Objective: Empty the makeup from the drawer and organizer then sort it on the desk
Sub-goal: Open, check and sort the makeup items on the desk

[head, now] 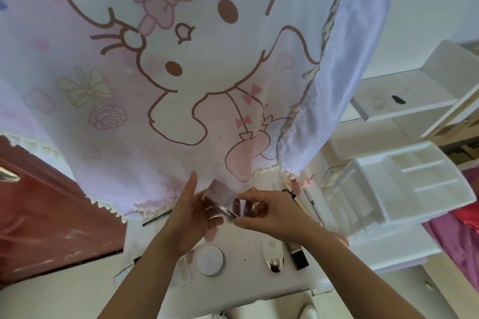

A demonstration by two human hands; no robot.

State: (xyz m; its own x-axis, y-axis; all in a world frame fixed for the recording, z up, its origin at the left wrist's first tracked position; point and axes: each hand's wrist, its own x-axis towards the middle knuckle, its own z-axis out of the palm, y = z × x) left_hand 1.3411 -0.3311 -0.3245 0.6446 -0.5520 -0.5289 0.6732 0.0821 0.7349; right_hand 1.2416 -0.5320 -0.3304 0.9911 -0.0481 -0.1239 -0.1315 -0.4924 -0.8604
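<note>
While the cartoon curtain point(181, 72) hangs over the white desk point(243, 248), organizer point(404, 184) at three o'clock, I see the left hand point(191, 220) cradling a mirrored compact point(220, 197) in curled fingers above the desk, right hand point(269, 212) pinching its edge.

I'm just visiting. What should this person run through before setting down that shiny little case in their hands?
1. Grip: left hand and right hand both hold the shiny case: ok.
2. Landing spot: bare desk shows between the round white jar and the white tube: ok.
3. Case closed: blurred, cannot tell.
4. Organizer emptied: top compartments look empty, drawers unclear: cannot tell.
5. Back of desk in sight: curtain hangs over it: not ok.
</note>
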